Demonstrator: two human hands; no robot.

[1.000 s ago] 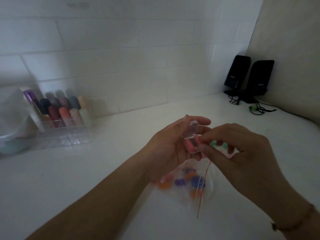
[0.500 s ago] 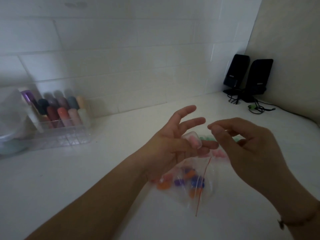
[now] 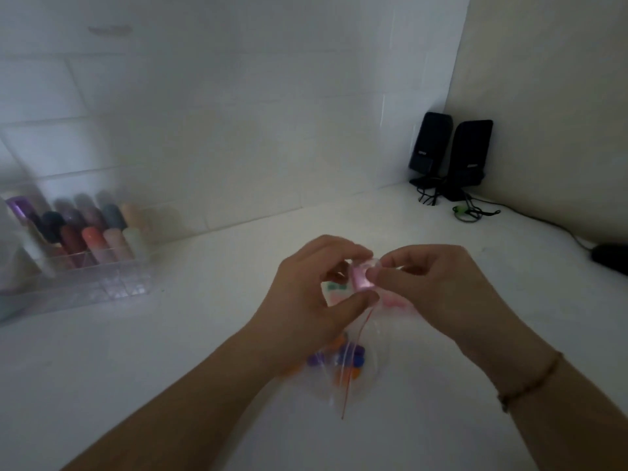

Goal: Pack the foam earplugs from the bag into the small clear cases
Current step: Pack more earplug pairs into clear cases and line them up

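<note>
1. Hands met above the white countertop [image 3: 170, 351], both on one small clear plastic case [image 3: 362, 277] with pink foam showing inside it.
2. The left hand [image 3: 312, 300] curled round the case, fingers over its top and thumb pressed up from below.
3. The right hand [image 3: 438, 287] pinched the same case from the other side, thumb tip and forefinger closed on its right edge, the remaining fingers folded into the palm.
4. Whether the case's lid was fully shut could not be told; the blur hid its seam.
5. The clear zip-top plastic bag [image 3: 370, 379] with a thin red seal line lay flat on the countertop below the hands, partly hidden by the left wrist.
6. Loose orange, blue and purple foam earplugs [image 3: 353, 360] sat inside the bag near its middle.
7. More small clear cases [image 3: 334, 294] holding pink and green foam rested on the countertop just behind the hands, mostly blocked from sight.
8. A thin beaded bracelet [image 3: 530, 385] circled the right wrist.
9. A clear acrylic organiser [image 3: 102, 283] filled with upright coloured tubes stood by the white tiled wall [image 3: 238, 113] at the left.
10. Two black desktop speakers [image 3: 452, 154] stood in the far right corner, their dark cables [image 3: 475, 212] trailing across the countertop.
</note>
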